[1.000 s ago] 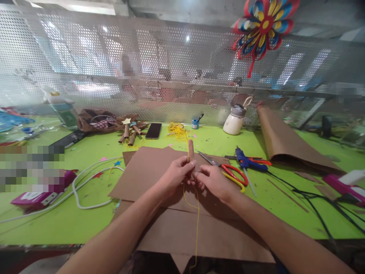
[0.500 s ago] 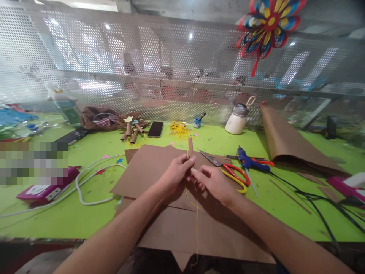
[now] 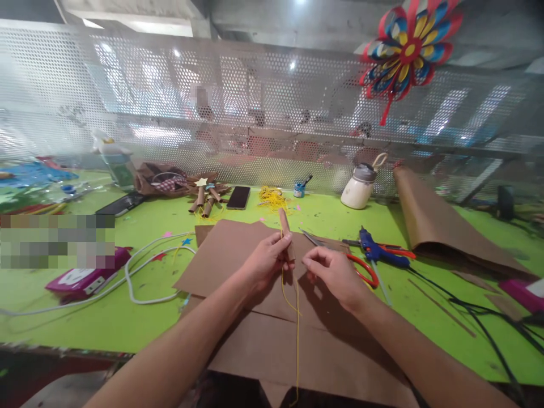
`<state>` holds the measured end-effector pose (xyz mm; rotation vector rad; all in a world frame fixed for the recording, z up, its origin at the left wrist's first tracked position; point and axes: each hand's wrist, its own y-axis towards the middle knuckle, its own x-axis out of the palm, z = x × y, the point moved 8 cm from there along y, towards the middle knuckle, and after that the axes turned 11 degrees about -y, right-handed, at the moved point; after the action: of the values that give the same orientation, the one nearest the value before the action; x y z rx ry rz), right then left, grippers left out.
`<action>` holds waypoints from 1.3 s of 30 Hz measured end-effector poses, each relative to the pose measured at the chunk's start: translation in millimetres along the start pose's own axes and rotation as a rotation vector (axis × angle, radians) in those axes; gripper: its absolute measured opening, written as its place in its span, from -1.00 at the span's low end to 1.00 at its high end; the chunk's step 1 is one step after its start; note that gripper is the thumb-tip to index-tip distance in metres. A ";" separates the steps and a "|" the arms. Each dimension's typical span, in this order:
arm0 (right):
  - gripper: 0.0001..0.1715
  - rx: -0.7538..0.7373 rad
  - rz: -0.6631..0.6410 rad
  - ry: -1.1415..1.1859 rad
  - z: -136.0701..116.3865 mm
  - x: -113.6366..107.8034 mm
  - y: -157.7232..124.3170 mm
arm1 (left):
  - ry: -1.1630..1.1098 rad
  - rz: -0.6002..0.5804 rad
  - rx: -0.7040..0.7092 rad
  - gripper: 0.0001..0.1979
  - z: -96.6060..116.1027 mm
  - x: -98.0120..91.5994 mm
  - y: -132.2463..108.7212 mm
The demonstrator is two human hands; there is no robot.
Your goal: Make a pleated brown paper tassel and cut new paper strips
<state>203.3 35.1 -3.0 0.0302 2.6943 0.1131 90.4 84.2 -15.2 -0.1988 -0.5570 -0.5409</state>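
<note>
Got the left hand (image 3: 267, 263) pinched tight round the bottom of a brown paper roll (image 3: 284, 224), held near upright over the paper sheets (image 3: 229, 255) on the green worktop (image 3: 106, 317), yellow string (image 3: 296, 317) dangling below the fingers. Got the right hand (image 3: 335, 272) just beside it, not touching, curled into a pinch; can't tell what's in it. Further back, spotted a small blue pot (image 3: 300, 190) with a dark stick poking out.

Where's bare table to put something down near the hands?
Free: green table front left, between the white cable and the table edge; a smaller strip at the back between the yellow string pile and the white jug. Crowded: right of the right hand, with scissors, glue gun and black cables.
</note>
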 end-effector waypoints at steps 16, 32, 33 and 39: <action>-0.64 -0.124 0.212 0.260 -41.8 -44.4 20.0 | -0.034 -0.216 -0.028 -0.78 8.8 21.9 -13.2; -0.60 -0.162 -0.063 0.309 -33.1 -12.7 25.2 | 0.230 -0.080 0.033 -0.67 6.1 12.5 -8.1; -0.62 -0.150 -0.072 0.324 -31.4 -9.1 24.3 | 0.265 -0.081 0.037 -0.66 5.2 12.1 -7.2; -0.69 -0.052 0.048 0.433 -13.8 -9.4 24.8 | 0.414 -0.123 0.072 -0.66 4.7 21.7 -7.7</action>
<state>205.8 58.3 15.5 0.0609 3.1223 0.2283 99.6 69.8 0.9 0.0188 -0.1851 -0.6591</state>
